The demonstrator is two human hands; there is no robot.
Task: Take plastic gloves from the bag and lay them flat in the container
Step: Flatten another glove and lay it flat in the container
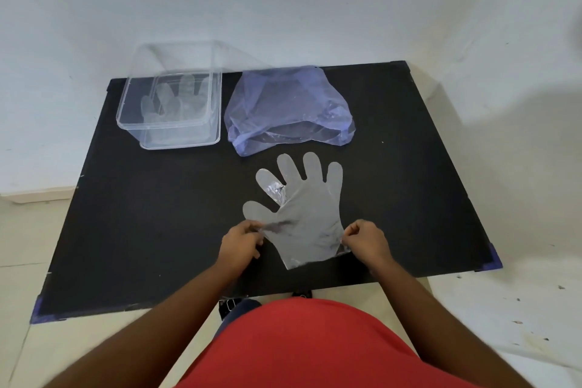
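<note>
A clear plastic glove (302,205) lies spread on the black board, fingers pointing away from me. My left hand (241,241) pinches its cuff edge on the left side, and my right hand (365,239) pinches the cuff edge on the right. Behind the glove sits a bluish plastic bag (288,107), its mouth facing me, with more clear plastic inside. At the back left stands a clear container (170,135) with at least one glove (171,98) lying flat in it.
The black board (141,230) rests on a pale floor against a white wall. Blue tape marks its near corners (494,258). My red shirt fills the bottom of the view.
</note>
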